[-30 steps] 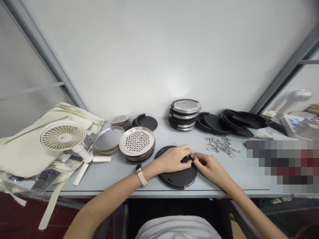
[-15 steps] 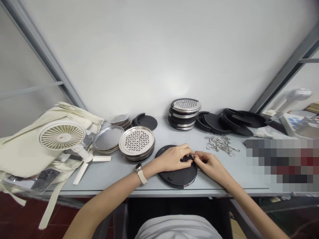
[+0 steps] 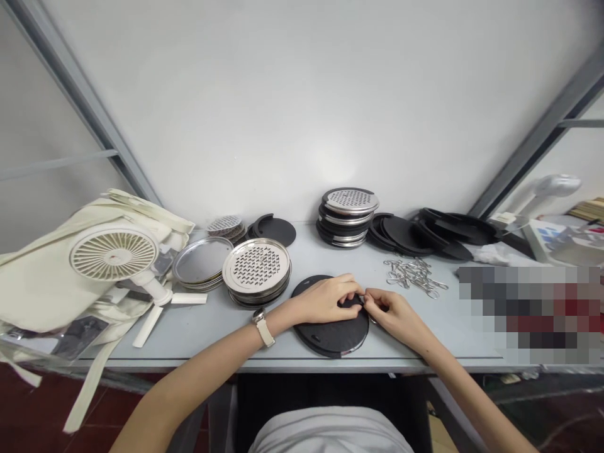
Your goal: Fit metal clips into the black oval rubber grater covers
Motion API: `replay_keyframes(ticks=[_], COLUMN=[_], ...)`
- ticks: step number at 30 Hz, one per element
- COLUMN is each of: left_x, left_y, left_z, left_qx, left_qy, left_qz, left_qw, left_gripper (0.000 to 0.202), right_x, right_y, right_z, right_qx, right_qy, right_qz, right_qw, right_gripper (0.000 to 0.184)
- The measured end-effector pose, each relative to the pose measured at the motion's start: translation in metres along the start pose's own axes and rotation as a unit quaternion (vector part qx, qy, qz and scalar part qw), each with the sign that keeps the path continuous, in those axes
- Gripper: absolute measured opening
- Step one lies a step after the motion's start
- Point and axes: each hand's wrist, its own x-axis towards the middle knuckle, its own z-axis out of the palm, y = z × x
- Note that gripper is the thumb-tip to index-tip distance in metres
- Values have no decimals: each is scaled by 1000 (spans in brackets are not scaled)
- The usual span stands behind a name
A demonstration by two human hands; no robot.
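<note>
A black round disc (image 3: 330, 330) lies flat near the table's front edge. My left hand (image 3: 325, 299) rests on its top, fingers curled and pinched at the disc's right rim. My right hand (image 3: 391, 313) meets it there, fingers pinched on a small metal clip (image 3: 363, 299) at the rim. A wristwatch (image 3: 260, 324) sits on my left wrist. A loose pile of metal clips (image 3: 413, 274) lies just behind my right hand.
Stacked perforated metal discs (image 3: 256, 269) and plain metal pans (image 3: 201, 264) sit left of centre. Another stack of discs (image 3: 348, 215) and black lids (image 3: 425, 233) line the back. A white fan (image 3: 113, 255) on a cloth bag (image 3: 42, 283) fills the left. A blurred patch covers the right.
Both hands stay pinched at the disc's right rim with only slight finger shifts. The view has drifted a little to the right.
</note>
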Motion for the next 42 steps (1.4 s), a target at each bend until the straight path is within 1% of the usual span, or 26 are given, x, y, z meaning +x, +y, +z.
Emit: replay_keyframes(ticks=[3,8,13,18,24,29,33,39,42], left_x=[-1,-1,-2,-2,-1,1,2,1,1], left_y=[-2,-3,-1,0,-3,-7,-9,-9,-8], left_z=[1,2,1,1,4,4,5,3,2], left_qx=[-2,3,-3,-2,-12,-21,-38,-38,-44], left_qy=[6,13,20,20,35,40,40,30,28], left_qz=[10,11,8,-19,-28,-11,-3,-18,-10], left_qw=[1000,1000,1000,1000,999,999,998,999,999], left_gripper=[15,20,13,15,19,15,17,17,17], right_x=[0,0,-2,0,1,0,-1,0,-1], right_y=[2,3,3,0,-2,-2,-3,-5,-4], right_z=[0,1,1,1,1,1,1,2,2], right_qx=[-8,-11,-15,-25,-54,-64,-70,-79,-82], right_qy=[1,-14,-23,-25,-18,-15,-13,-10,-9], right_qz=[2,0,-1,-11,-22,-21,-25,-30,-33], right_qw=[1000,1000,1000,999,998,998,997,996,996], right_gripper=[32,33,34,33,33,34,33,33,33])
